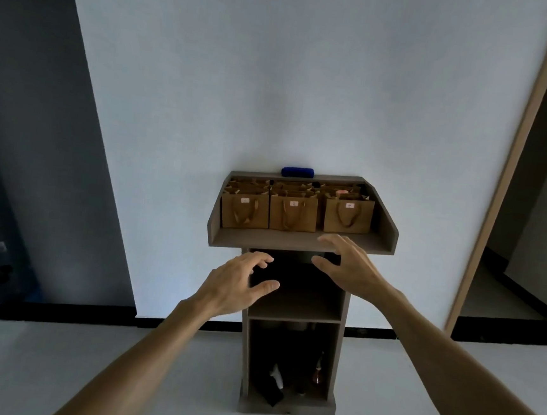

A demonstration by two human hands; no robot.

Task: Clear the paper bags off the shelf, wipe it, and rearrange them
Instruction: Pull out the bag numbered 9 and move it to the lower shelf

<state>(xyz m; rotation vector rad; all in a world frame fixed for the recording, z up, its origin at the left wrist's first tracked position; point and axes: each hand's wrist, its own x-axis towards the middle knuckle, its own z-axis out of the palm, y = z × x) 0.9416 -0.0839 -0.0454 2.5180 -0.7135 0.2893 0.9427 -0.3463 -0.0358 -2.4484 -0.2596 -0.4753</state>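
Observation:
Several brown paper bags with rope handles and small white labels stand in rows on the top shelf [262, 239] of a grey stand. The front row has a left bag [244, 210], a middle bag [293, 214] and a right bag [348, 216]. A blue object [297, 172] lies on the back ledge above them. My left hand [242, 280] hovers below the shelf's front edge with fingers spread, holding nothing. My right hand [348, 263] reaches at the shelf's front edge, fingers extended and apart, below the right bag and not touching it.
The stand has an open middle compartment [296, 305] and a lower one holding a brown bottle [317, 373], a white item [279, 375] and dark objects. It stands against a white wall. A doorway [528, 229] opens at the right, a dark wall at the left.

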